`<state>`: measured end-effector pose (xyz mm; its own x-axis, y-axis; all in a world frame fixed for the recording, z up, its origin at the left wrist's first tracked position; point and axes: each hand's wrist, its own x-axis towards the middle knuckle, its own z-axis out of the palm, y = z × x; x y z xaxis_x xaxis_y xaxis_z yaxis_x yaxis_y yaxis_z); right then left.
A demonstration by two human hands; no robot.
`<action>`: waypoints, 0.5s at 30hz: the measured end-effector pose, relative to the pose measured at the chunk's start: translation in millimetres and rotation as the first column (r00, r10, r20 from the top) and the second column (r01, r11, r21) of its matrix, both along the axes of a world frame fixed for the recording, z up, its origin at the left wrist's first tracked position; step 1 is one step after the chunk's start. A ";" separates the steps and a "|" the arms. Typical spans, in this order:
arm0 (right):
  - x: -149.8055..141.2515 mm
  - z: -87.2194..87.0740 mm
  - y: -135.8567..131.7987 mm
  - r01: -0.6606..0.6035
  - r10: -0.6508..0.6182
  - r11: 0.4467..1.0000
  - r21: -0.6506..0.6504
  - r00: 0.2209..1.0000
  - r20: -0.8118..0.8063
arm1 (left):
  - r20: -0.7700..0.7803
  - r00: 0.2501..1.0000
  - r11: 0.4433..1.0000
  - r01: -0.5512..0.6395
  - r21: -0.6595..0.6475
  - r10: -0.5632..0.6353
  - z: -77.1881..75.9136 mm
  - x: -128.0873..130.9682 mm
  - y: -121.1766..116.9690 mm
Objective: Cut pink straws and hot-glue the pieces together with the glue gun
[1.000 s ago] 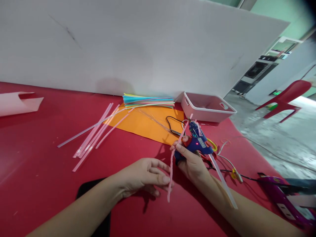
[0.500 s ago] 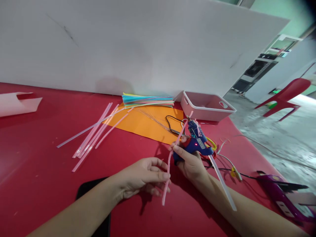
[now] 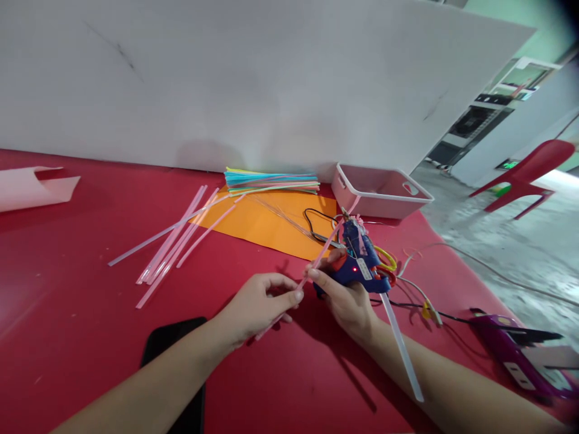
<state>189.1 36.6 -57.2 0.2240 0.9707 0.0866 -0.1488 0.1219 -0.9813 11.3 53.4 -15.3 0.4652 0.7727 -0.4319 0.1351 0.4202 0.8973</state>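
My right hand (image 3: 346, 295) is closed around a blue hot glue gun (image 3: 362, 265), whose small red light is lit. A translucent glue stick (image 3: 402, 349) sticks out of the gun's rear. A thin pink strip (image 3: 326, 244), like a pipe cleaner or straw, runs diagonally past the gun's nozzle. My left hand (image 3: 266, 304) pinches that strip between thumb and forefinger, while my right thumb and a finger also steady it. The strip's lower end passes behind my left fingers.
Several pink and clear sticks (image 3: 178, 247) lie on the red table (image 3: 67, 301), left of an orange sheet (image 3: 262, 228). A colourful bundle (image 3: 271, 181) and pink basket (image 3: 382, 202) stand behind. Also there: a black phone-like slab (image 3: 174, 337), cables, scissors with yellow handles (image 3: 385, 259), a purple tool (image 3: 520, 355).
The pink strip has swung from nearly upright to a straighter diagonal. My left hand has moved slightly up and left, its thumb and forefinger now pinching the strip higher. The glue gun has tilted slightly.
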 end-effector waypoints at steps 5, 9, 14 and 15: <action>-0.2 0.2 -1.6 -0.012 0.012 1.000 0.002 0.998 0.058 | -0.026 1.000 1.000 -0.003 0.024 0.003 3.5 0.5 -0.1; 6.3 6.7 2.3 -0.018 -0.022 0.989 0.147 0.962 0.271 | -0.033 0.997 0.998 -0.066 -0.010 0.065 5.6 -0.4 3.0; 23.7 13.2 5.1 -0.046 -0.079 0.966 0.255 0.886 0.458 | -0.017 0.979 0.978 -0.203 -0.036 0.203 5.1 -4.8 8.8; 27.2 14.3 4.0 -0.063 -0.069 0.967 0.246 0.867 0.493 | -0.009 0.974 0.974 -0.225 -0.037 0.225 4.3 -5.6 9.8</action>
